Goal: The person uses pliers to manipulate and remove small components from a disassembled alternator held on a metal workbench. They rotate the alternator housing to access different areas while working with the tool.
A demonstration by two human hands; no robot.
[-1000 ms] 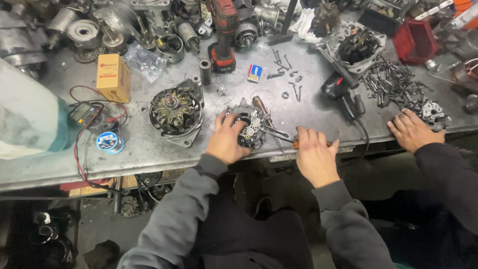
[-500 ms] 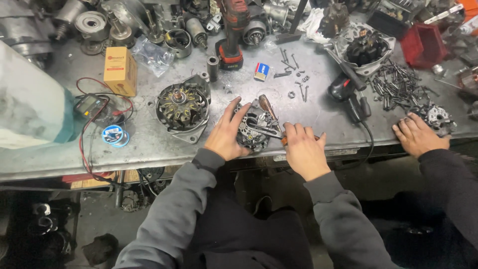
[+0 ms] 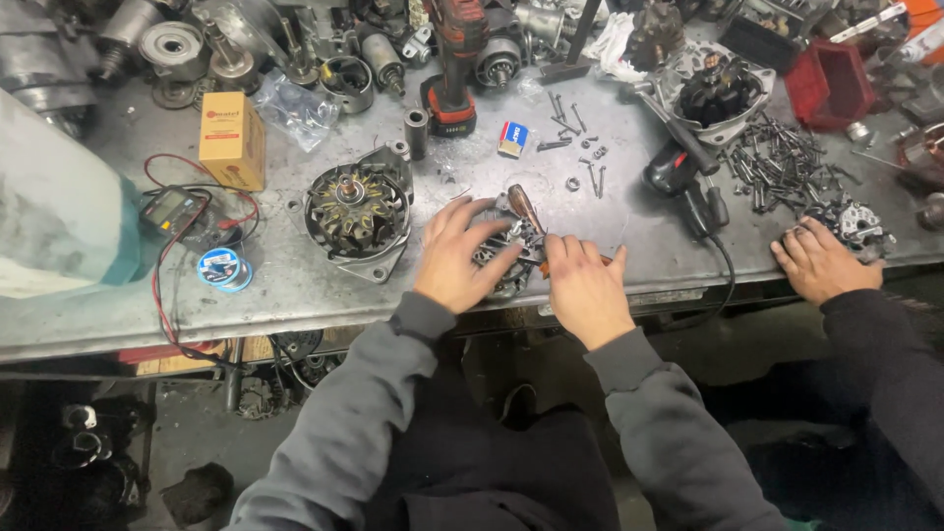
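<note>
My left hand [image 3: 454, 258] rests with spread fingers on a small metal alternator part [image 3: 503, 251] at the front edge of the grey steel bench [image 3: 295, 295]. My right hand [image 3: 586, 285] is closed around an orange tool handle [image 3: 543, 265] beside that part. A brown-handled screwdriver [image 3: 524, 209] lies across the part, just past my fingers. An alternator housing with copper windings [image 3: 354, 214] sits to the left of my left hand.
Another person's hand [image 3: 821, 261] rests on a metal part [image 3: 854, 221] at the right. Loose bolts [image 3: 777, 167], a black power tool with cord [image 3: 688, 187], a red cordless drill [image 3: 454, 59], a yellow box [image 3: 231, 140] and a multimeter with wires [image 3: 172, 208] crowd the bench.
My right hand has moved left, closer to the part, and closed on the orange handle. My left hand has stayed on the part. The view has shifted slightly.
</note>
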